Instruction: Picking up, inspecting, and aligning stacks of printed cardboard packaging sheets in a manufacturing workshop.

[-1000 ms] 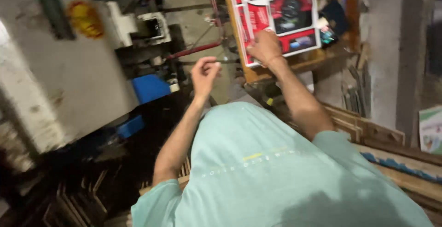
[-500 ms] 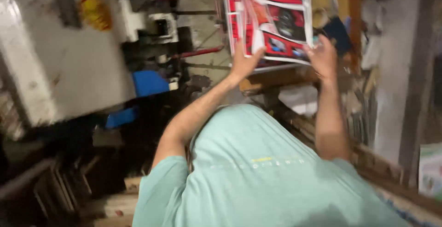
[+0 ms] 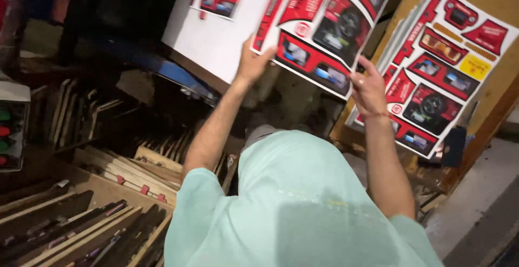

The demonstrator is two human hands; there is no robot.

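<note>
Looking down from the head camera, I see my pale green shirt (image 3: 303, 213) filling the lower middle of the frame, with both bare arms reaching up and away from me.

My left hand (image 3: 253, 61) grips the lower left edge of a printed cardboard sheet (image 3: 330, 26), red, white and black with pictures of a dark round device; my fingers are closed on the edge, thumb side towards me. My right hand (image 3: 368, 88) pinches the sheet's lower right corner, fingers narrow around the card. The sheet is lifted off everything below it and tilted, its printed face towards me.

To the right of my right hand, a stack of the same printed sheets (image 3: 440, 64) lies on a wooden surface (image 3: 494, 107), the top one face up; the held sheet overlaps the stack's left edge in the view, but I cannot tell whether they touch.

Behind the held sheet, up and to the left, another white sheet (image 3: 213, 26) with small red panels lies flat, a blue edge (image 3: 178, 75) showing under it.

At lower left, wooden frames and slats (image 3: 108, 191) stand packed on edge in rows. At the far left edge sits a pale box with coloured buttons (image 3: 10, 123).
</note>
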